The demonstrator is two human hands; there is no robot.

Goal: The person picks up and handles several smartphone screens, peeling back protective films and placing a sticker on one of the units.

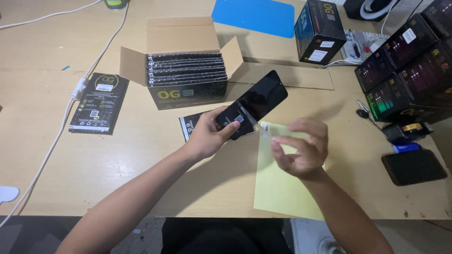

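My left hand (209,136) holds a black phone screen panel (256,101) by its lower end, tilted up to the right above the table. A thin flex strip with a small white label (263,128) hangs from the panel's lower edge. My right hand (301,148) is just right of that strip, its fingertips pinched at the label end; the hand is blurred. Under both hands lies a yellow sheet (278,188). A flat black packet (190,124) lies partly hidden beneath my left hand.
An open cardboard box (186,66) holds several flat black packets. One black packet (99,103) lies at the left beside a white cable (61,127). Black boxes (409,70) are stacked at the right, with a blue mat (254,16) behind and a dark phone (413,167) near the edge.
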